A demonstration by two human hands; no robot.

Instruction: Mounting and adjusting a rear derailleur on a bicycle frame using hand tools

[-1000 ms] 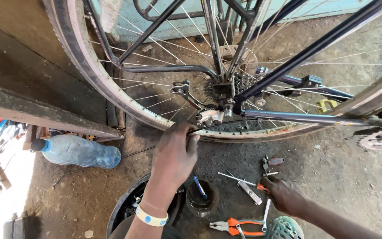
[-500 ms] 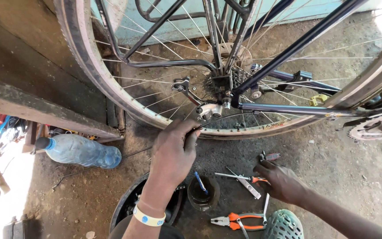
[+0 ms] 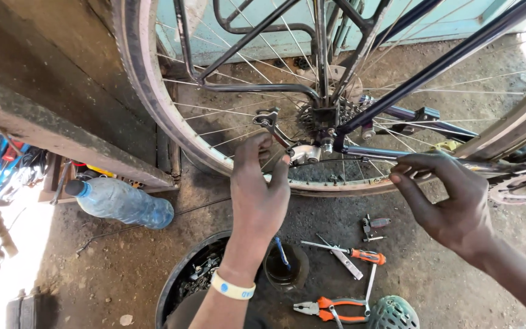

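Head view: the bicycle wheel (image 3: 153, 116) is cut off at the top, so only its lower half shows. Its tyre is worn and grey, and thin silver spokes run in to the gear cluster (image 3: 313, 116) at the middle. Just below the gear cluster, the left hand (image 3: 259, 189) reaches up with its fingers pinched together on a small silver metal part (image 3: 304, 153). That part is mostly hidden behind the fingers, so it may be a bracket, but it is hard to tell. To the right of the gear cluster, the right hand (image 3: 448, 201) is curled around the dark frame tube (image 3: 385, 152), fingers over the top.

Below the wheel, on the dirt floor, lie a screwdriver (image 3: 348, 251) with an orange handle and orange pliers (image 3: 330, 306). A plastic water bottle (image 3: 120, 201) lies on its side, down and left of the wheel. A black tub (image 3: 181, 274) of small parts sits under the left arm, partly hidden.
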